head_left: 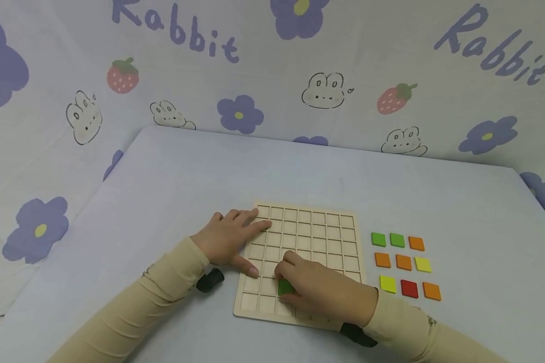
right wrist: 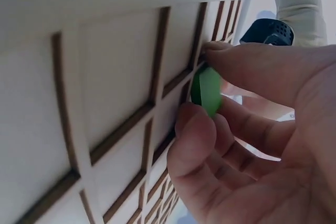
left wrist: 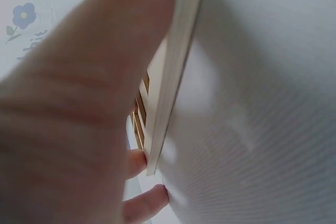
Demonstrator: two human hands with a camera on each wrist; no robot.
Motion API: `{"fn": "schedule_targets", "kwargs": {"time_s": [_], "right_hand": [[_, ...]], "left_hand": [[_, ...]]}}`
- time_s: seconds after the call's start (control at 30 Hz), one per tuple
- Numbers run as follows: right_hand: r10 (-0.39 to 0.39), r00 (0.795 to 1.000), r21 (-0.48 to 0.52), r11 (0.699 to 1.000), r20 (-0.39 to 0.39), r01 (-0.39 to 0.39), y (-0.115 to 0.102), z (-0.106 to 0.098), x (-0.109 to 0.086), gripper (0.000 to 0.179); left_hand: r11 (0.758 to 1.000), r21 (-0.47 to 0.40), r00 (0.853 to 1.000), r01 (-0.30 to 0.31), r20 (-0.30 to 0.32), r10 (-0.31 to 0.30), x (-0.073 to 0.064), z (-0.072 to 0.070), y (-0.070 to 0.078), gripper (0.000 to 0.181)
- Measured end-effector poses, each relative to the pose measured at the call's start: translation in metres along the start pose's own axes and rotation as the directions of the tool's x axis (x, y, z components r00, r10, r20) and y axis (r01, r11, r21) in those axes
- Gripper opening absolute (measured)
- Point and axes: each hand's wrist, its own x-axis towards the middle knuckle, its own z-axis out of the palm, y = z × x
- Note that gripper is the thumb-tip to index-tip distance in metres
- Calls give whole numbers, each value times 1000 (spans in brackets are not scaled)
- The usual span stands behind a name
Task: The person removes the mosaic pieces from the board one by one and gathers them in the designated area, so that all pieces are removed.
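Observation:
A pale wooden board (head_left: 359, 242) with a grid of square recesses lies on the table, slightly turned. My left hand (head_left: 229, 237) rests along its left side, fingers spread, thumb on the lower left cells. In the left wrist view the board's side edge (left wrist: 173, 72) shows beside that hand. Over the lower part of the grid, my right hand (head_left: 322, 287) pinches a green square tile (head_left: 285, 287) between thumb and fingers. The right wrist view shows this tile (right wrist: 210, 90) tilted against the grid at a recess. Several lower right cells are hidden beneath the right hand.
Right of the board lie loose square tiles in rows, among them green (head_left: 379, 239), orange (head_left: 403, 262), yellow (head_left: 387, 284) and red (head_left: 409, 288) ones. Part of another tile shows near the right sleeve. A patterned cloth (head_left: 277, 75) hangs behind the white table (head_left: 236, 166).

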Motion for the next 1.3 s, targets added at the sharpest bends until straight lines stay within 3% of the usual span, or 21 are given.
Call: {"fn": "schedule_targets", "kwargs": {"time_s": [0.23,0.37,0.77,0.97,1.03,1.1,1.2,1.3], "right_hand": [[-47,998,-65,997,-43,44,0,5,-1,24],[-24,998,-94,995,-53,19,0,-2,-8,25],[101,982,-64,992,-160,-113,27,-31,-72,30],[80,977,-112,988,-200,-104,54,-27,-106,33],[121,975,-134,980,-188,-147,62,-26,-118,33],[221,964,-135,961,-151,-241,68,-25,-130,33],[381,920,-120,913,-93,-390,78,-22,-148,33],[457,885,-145,873,-88,-465,88,-17,-163,34]], "left_hand": [[1000,-5,1000,3,4,-3,0,1,0,102],[1000,-5,1000,0,1,0,0,1,0,102],[1000,-9,1000,-2,5,2,1,2,0,103],[1000,2,1000,4,4,-4,0,1,-1,103],[1000,1,1000,1,4,-1,0,2,-2,103],[1000,-1,1000,-3,0,3,0,2,-2,103],[1000,-6,1000,-10,-4,10,1,4,-3,103],[1000,-4,1000,-6,-5,6,1,4,-4,103]]}}
